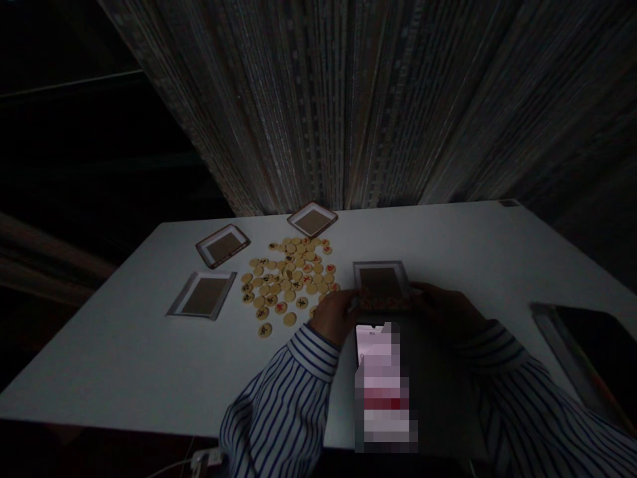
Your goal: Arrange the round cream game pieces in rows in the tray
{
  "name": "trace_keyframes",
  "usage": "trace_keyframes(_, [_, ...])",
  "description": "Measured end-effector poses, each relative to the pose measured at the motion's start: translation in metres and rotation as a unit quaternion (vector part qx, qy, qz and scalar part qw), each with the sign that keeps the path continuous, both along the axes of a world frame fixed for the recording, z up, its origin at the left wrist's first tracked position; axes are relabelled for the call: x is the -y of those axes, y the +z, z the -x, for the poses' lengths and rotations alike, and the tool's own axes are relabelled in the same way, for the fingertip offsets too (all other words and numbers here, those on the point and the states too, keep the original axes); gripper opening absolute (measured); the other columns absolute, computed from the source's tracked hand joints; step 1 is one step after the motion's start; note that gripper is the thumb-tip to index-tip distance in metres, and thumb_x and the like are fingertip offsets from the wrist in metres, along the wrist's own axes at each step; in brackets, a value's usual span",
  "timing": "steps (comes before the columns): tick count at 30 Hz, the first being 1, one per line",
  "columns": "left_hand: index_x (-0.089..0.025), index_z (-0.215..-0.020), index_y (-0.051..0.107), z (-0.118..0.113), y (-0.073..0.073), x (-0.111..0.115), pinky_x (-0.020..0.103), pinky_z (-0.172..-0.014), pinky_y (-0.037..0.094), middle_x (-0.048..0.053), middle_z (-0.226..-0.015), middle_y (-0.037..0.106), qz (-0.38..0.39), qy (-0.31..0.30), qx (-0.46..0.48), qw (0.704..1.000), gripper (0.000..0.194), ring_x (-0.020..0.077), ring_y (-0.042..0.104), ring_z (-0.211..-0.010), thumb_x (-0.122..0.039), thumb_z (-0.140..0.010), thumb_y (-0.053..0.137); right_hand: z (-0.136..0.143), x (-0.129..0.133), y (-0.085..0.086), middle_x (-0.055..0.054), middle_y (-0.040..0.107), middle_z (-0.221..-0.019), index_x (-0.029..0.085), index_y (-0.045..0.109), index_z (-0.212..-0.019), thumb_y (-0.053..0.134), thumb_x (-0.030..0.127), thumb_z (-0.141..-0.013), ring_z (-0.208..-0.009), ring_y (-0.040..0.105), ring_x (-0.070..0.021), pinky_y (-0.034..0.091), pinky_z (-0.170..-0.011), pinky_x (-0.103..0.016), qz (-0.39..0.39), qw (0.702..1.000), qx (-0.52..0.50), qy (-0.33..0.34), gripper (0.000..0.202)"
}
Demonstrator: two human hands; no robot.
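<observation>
Just beyond the phone, a shallow tray lies between the two hands, its body stretching away from the fingertips and its near edge running crosswise from hand to hand; neither hand is clearly nearer. The left hand has its fingers drawn narrow, holding the tray's near left corner. The right hand is at the right edge, in shadow, and whether its fingers grip or only touch cannot be told. The tray has a pale rim, a flat brown middle and a row of small round pieces with reddish marks along its near side. Beyond the phone and to its left are scattered wooden discs, marked red or black or showing blank faces, with three similar trays around them.
</observation>
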State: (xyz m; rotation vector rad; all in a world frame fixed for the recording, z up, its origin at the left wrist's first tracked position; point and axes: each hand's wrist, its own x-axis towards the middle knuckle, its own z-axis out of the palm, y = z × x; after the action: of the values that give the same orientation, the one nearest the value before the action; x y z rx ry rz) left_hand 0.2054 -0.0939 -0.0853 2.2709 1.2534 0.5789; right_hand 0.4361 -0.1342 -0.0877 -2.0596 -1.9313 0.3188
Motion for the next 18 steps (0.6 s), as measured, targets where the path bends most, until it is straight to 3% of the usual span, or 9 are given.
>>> trace_keyframes(6, [-0.018,-0.111,0.061,0.000,-0.001,0.000,0.031,-0.076,0.050,0.005,-0.089,0.069,-0.020,0.001,0.007,1.000,0.037,0.0184,0.062,-0.081,-0.015,-0.074,0.060,-0.003,-0.002,-0.013,-0.004,0.072,-0.078,0.019,0.061,-0.111,0.044,0.037,-0.080,-0.072,0.067,-0.0205,0.052,-0.062,-0.031,-0.037,0.999,-0.006,-0.006,0.039])
trace_keyframes(13, [-0.018,-0.108,0.063,0.001,-0.002,-0.001,0.029,-0.070,0.051,0.004,-0.082,0.069,-0.046,0.006,0.019,0.999,0.037,0.0180,0.063,-0.075,-0.014,-0.072,0.062,0.001,-0.002,-0.004,-0.005,0.072,-0.075,0.017,0.062,-0.108,0.044,0.036,-0.080,-0.069,0.068,-0.0197,0.052,-0.058,-0.029,-0.037,0.999,-0.008,0.011,0.039])
trace_keyframes(18, [-0.017,-0.105,0.064,0.002,-0.001,0.000,0.030,-0.070,0.052,0.006,-0.082,0.069,-0.068,0.008,0.027,0.997,0.034,0.0184,0.063,-0.075,-0.014,-0.071,0.063,-0.002,-0.002,-0.007,-0.004,0.071,-0.074,0.018,0.062,-0.107,0.045,0.037,-0.079,-0.066,0.067,-0.0192,0.052,-0.056,-0.029,-0.064,0.998,-0.019,0.012,0.038])
